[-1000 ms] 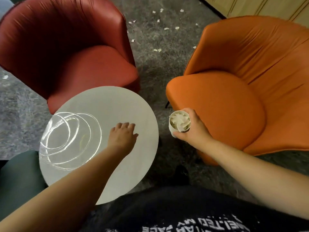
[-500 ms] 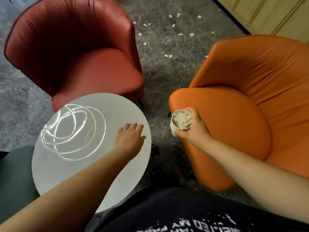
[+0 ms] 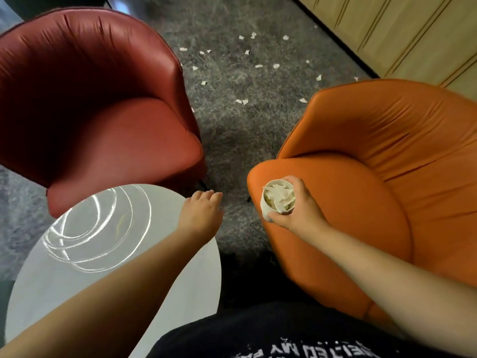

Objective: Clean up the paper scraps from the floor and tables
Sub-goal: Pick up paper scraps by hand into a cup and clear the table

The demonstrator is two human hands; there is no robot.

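My right hand (image 3: 300,208) grips a white paper cup (image 3: 277,201) full of paper scraps, held over the front edge of the orange armchair. My left hand (image 3: 202,213) hangs palm down at the right edge of the round white table (image 3: 103,254), fingers loosely bent and holding nothing. Several white paper scraps (image 3: 242,101) lie scattered on the grey carpet beyond the two chairs. I see no scraps on the table top.
A red armchair (image 3: 98,107) stands at the upper left, an orange armchair (image 3: 382,182) at the right, with a carpet gap (image 3: 232,140) between them. A wooden wall panel (image 3: 413,34) runs along the upper right. A dark green seat (image 3: 4,293) shows at the lower left edge.
The view has shifted forward and to the right, so the floor scraps sit nearer. My left hand has slid from the table's middle to its right edge. The cup stays in my right hand.
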